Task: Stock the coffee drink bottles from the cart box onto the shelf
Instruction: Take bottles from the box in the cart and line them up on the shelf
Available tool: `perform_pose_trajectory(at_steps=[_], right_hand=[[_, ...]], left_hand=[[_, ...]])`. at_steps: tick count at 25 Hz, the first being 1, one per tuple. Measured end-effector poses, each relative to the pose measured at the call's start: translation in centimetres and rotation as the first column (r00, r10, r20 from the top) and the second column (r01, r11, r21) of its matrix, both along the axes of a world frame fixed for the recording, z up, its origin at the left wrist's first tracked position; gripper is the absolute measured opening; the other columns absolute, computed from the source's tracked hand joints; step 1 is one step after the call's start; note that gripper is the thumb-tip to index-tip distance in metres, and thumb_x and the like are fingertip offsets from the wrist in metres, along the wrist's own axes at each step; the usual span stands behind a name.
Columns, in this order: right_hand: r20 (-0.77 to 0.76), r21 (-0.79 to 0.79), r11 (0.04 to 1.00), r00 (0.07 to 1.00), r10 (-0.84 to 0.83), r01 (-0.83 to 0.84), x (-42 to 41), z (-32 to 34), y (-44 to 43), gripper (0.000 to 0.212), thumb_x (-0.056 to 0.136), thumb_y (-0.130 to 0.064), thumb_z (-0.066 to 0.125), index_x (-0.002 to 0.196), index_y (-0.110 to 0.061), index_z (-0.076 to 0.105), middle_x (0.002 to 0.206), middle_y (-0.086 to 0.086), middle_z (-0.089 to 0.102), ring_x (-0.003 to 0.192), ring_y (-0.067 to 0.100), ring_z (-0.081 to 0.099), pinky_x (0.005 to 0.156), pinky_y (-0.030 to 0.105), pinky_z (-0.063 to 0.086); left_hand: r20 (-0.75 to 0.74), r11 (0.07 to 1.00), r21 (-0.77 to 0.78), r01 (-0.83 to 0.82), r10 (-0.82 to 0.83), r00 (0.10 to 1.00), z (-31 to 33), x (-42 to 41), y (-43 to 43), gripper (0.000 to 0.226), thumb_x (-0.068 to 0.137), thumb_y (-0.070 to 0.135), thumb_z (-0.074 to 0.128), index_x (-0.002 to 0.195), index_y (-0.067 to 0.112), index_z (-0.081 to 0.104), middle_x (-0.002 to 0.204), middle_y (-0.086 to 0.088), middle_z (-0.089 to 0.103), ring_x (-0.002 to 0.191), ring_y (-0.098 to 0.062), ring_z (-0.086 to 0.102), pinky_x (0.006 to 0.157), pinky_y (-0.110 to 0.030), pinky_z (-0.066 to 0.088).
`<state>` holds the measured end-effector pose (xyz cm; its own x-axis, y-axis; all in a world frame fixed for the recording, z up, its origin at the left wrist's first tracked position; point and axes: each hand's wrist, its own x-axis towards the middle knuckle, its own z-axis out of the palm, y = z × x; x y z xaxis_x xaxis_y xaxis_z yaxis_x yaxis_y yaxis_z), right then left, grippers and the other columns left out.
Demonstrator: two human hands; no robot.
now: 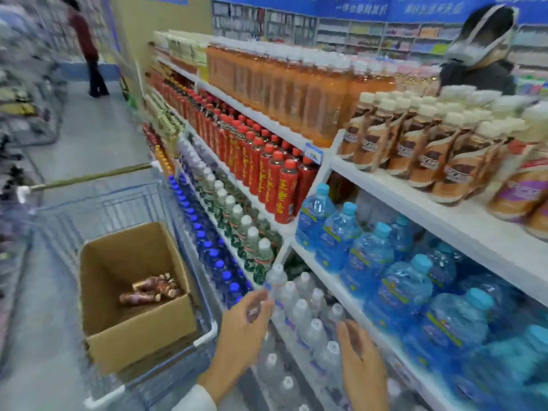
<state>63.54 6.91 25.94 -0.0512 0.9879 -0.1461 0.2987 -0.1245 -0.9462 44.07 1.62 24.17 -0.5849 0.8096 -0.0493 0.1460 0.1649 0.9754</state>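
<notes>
An open cardboard box [100, 274] stands in the wire cart [124, 197] at lower left, with a few brown coffee drink bottles [149, 290] lying on its bottom. More coffee drink bottles [415, 146] with cream caps stand in rows on the white top shelf [421, 200] at right. My left hand [246, 324] hangs between the cart and the low shelf, fingers apart, holding nothing. My right hand [360, 366] is low at the bottom centre over clear water bottles, fingers loosely spread and empty.
Orange drink bottles [284, 90], red bottles [267, 167], large blue water jugs [394, 277] and clear water bottles [299, 315] fill the shelves. One person [480, 57] stands behind the shelf at upper right, another [86, 46] far down the aisle.
</notes>
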Motion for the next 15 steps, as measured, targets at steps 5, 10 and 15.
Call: perform_pose_trajectory(at_steps=[5,10,15], right_hand=[[0.094,-0.094,0.969,0.967,0.237,-0.228,-14.3,-3.5,-2.8,0.054,0.097,-0.04,0.06,0.122,0.008,0.065,0.128,0.024,0.065,0.118,0.039,0.059,0.109,0.042,0.033],[0.167,-0.288,0.896,0.903,0.396,-0.339,-25.3,-5.4,-5.1,0.019,0.098,-0.027,0.065,0.105,-0.01,0.071,0.102,0.011,0.068,0.104,0.028,0.064,0.083,0.027,0.039],[0.186,-0.336,0.773,0.767,0.614,-0.537,-33.5,-7.2,-4.2,0.011,0.101,-0.028,0.059,0.09,-0.029,0.062,0.087,-0.015,0.065,0.082,-0.004,0.058,0.063,0.002,0.04]], left_hand=[[0.053,0.959,-0.119,-0.258,0.266,0.962,-4.0,-13.2,-7.6,0.019,0.09,0.045,0.067,0.104,0.035,0.074,0.094,0.013,0.078,0.093,-0.005,0.071,0.092,-0.036,0.055],[0.142,0.858,-0.188,-0.477,0.505,0.852,-6.8,-22.3,-13.8,0.011,0.094,0.032,0.069,0.103,0.031,0.075,0.104,0.013,0.076,0.105,-0.009,0.069,0.094,-0.031,0.052],[0.197,0.76,-0.247,-0.601,0.647,0.737,-8.2,-27.2,-16.9,0.009,0.095,0.03,0.067,0.097,0.036,0.073,0.104,0.014,0.074,0.102,-0.005,0.067,0.083,-0.021,0.047]])
